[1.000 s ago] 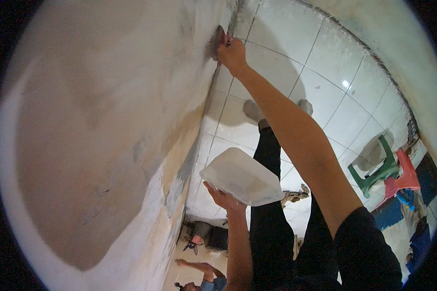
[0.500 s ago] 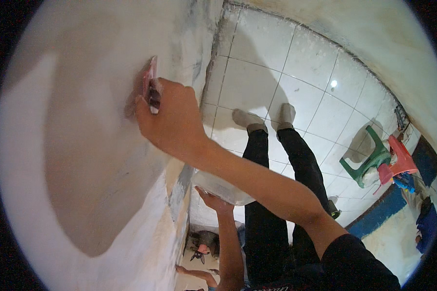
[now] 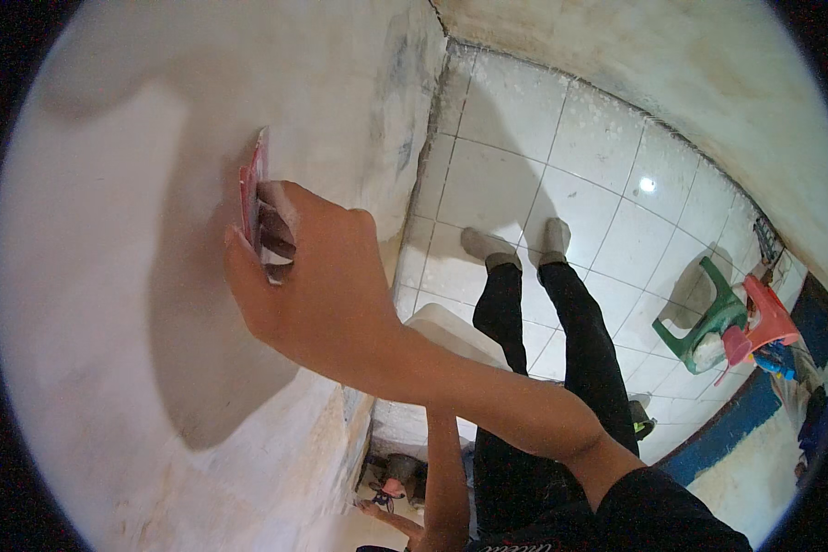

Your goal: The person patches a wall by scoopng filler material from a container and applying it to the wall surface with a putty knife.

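My right hand (image 3: 313, 267) is closed round a thin, flat red scraper (image 3: 251, 193) with a pale edge. The scraper is up against the pale, smeared wall (image 3: 92, 304) on the left, and some fingers curl behind it with whitish smudges on them. My left forearm (image 3: 446, 469) rises from the lower edge and passes behind my right forearm, which hides the left hand and its fingers. A whitish, translucent plastic tub (image 3: 451, 329) shows just beyond the crossing, in line with the left arm; its contents cannot be made out.
White floor tiles (image 3: 580, 207) lie below, with my feet on them. A green plastic stool (image 3: 699, 336) and a red plastic piece (image 3: 771, 313) sit at the right. At the lower left another person's hand (image 3: 373, 509) is near the wall's base.
My right hand has moved left and slightly down along the wall with the scraper. The tub has shifted a little up and right, and the left hand has gone behind my right forearm.
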A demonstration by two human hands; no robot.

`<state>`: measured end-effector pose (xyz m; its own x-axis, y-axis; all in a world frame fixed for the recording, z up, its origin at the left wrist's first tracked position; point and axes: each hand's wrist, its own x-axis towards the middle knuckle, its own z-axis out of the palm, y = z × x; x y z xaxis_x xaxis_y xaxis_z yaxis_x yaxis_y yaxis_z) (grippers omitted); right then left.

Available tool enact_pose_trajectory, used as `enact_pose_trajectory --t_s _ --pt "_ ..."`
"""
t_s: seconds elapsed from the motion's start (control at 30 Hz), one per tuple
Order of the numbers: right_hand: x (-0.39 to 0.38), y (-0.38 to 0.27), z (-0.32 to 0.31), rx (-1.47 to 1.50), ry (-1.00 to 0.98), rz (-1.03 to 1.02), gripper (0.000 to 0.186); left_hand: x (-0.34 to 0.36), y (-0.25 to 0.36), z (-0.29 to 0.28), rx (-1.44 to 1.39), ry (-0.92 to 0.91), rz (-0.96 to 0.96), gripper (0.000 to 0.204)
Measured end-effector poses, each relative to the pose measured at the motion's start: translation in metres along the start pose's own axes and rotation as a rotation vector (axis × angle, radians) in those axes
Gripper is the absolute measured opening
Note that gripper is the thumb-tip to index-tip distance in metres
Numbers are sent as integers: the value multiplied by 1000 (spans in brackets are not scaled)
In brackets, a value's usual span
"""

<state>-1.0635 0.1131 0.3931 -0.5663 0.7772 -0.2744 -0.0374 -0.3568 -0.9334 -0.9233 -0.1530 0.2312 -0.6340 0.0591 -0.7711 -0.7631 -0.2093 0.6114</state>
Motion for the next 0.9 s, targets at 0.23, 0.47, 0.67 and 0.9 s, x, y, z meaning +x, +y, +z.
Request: enact_pose_trajectory --t_s 0.23,0.47,0.67,0.9 --pt "2 23 -63 332 -90 71 16 6 -3 14 46 -32 -8 69" --pt "67 171 -154 379 -124 375 24 34 -11 35 19 -46 -71 70" --pt "131 359 -195 226 -53 348 21 92 -49 49 -109 -102 -75 69" --pt "175 502 -163 70 -91 403 17 131 -91 33 -148 77 -74 71"
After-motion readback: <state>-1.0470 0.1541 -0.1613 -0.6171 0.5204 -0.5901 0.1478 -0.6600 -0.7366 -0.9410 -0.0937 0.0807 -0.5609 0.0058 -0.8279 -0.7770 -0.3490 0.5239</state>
